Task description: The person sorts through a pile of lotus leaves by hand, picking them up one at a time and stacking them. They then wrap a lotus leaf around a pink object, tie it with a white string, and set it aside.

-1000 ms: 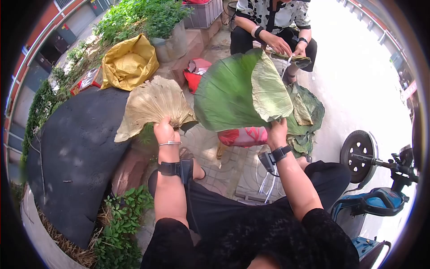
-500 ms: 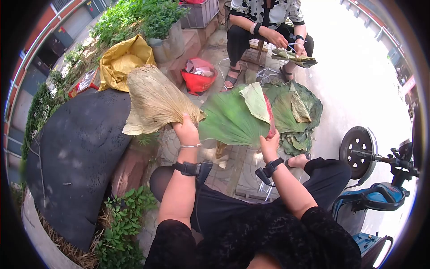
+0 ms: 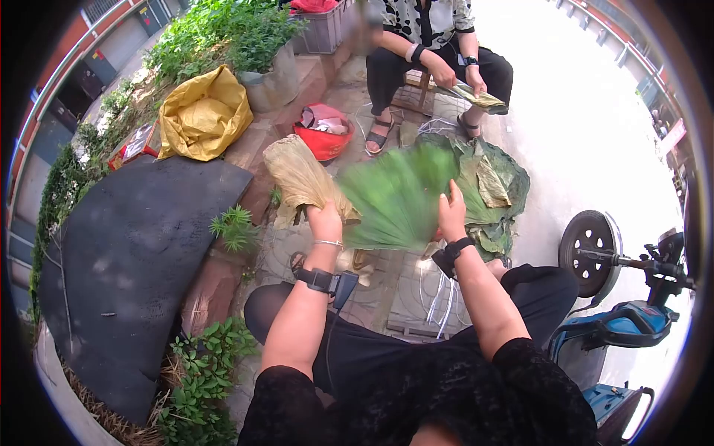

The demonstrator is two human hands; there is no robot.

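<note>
My left hand (image 3: 325, 222) is closed on the lower end of a dry tan leaf (image 3: 301, 173), folded and pointing up and left. A large green leaf (image 3: 394, 201), blurred by motion, spreads between my hands. At its right edge is my right hand (image 3: 451, 212), fingers raised and partly apart; whether it grips the leaf is unclear. Behind it on the ground lies a pile of dark green leaves (image 3: 513, 175) with a small dry piece (image 3: 491, 184) on top.
A seated person (image 3: 439, 67) opposite holds a folded leaf bundle (image 3: 476, 97). Around are a red bag (image 3: 324, 134), a yellow sack (image 3: 206, 115), a black sheet (image 3: 126, 260), white straps (image 3: 440, 297) and, at right, a wheeled vehicle (image 3: 625, 320).
The tan leaf has moved right and down and looks narrower. The green leaf has shifted, and the pale flap and red item near my right hand no longer show. The other person's hands have lowered.
</note>
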